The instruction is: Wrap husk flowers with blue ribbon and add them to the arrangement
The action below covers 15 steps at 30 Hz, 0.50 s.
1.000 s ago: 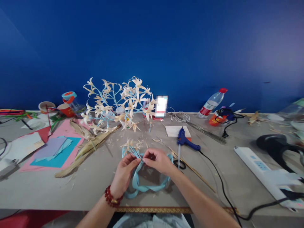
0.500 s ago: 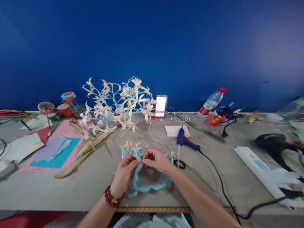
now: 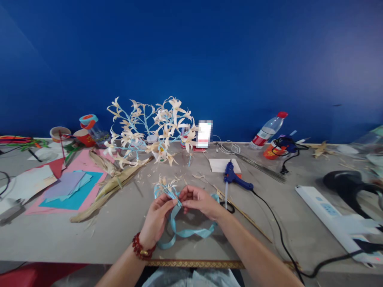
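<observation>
Flowers (image 3: 164, 184), a small pale bunch, are pinched by their blue stems (image 3: 172, 195) between your left hand's (image 3: 157, 210) thumb and fingers, above the table (image 3: 119, 243). Your right hand (image 3: 202, 202) is curled nearly closed beside them; its grip on the blue ribbon (image 3: 205, 232) cannot be confirmed. Advisable: pinch firmly, align the stems, draw the ribbon flat and snug without crushing petals.

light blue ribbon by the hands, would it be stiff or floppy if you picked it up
The light blue ribbon is probably floppy, since it twists and bends in loose curves. It looks light for its size, being a thin, flat strip. It seems unlikely to roll if pushed, and would more likely crumple or slide.
</observation>
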Motion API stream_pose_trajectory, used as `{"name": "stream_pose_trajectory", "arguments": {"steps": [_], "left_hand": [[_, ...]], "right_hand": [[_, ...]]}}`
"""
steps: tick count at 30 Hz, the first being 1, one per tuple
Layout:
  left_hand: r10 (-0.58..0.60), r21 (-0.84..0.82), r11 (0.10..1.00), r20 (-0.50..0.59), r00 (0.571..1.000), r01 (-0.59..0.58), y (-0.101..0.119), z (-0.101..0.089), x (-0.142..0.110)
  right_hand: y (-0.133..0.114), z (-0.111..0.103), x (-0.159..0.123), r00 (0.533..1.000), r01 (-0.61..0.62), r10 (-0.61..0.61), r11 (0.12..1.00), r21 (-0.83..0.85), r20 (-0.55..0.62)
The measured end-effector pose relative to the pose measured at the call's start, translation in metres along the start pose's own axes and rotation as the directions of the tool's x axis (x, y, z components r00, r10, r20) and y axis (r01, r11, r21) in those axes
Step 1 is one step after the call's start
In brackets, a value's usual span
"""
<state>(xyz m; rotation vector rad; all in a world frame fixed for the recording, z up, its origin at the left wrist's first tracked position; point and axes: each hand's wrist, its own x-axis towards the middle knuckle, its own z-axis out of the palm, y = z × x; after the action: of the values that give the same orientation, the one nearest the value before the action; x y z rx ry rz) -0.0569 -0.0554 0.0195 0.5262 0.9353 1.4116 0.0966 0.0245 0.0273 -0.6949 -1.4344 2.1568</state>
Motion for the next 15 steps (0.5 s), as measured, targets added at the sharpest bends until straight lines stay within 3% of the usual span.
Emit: {"name": "stream_pose_trajectory", "arguments": {"steps": [3,5,9,11,13,15], "left_hand": [[-0.008,0.017,1.000,-0.018,1.000,0.008,0.000,0.000,0.000],[-0.033,0.019,0.999,-0.022,0.999,0.034,0.000,0.000,-0.001],[-0.075,0.019,0.997,-0.019,0.997,0.076,-0.001,-0.003,-0.002],[-0.086,0.024,0.996,-0.030,0.996,0.087,-0.003,-0.005,-0.001],[-0.091,0.036,0.995,-0.032,0.995,0.092,-0.005,-0.006,-0.001],[-0.095,0.047,0.994,-0.014,0.995,0.096,-0.006,-0.005,-0.001]], "right_hand": [[-0.005,0.003,-0.005,0.998,0.050,-0.057,0.981,-0.186,-0.034],[-0.015,0.006,-0.014,0.987,0.086,-0.133,0.902,-0.422,-0.085],[-0.043,-0.008,-0.045,0.954,0.053,-0.278,0.530,-0.846,-0.114],[-0.053,-0.032,-0.061,0.909,-0.063,-0.368,0.347,-0.936,-0.197],[-0.056,-0.067,-0.075,0.791,-0.337,-0.484,0.167,-0.927,-0.375],[-0.053,-0.102,-0.083,0.730,-0.563,-0.466,0.005,-0.826,-0.500]]}}
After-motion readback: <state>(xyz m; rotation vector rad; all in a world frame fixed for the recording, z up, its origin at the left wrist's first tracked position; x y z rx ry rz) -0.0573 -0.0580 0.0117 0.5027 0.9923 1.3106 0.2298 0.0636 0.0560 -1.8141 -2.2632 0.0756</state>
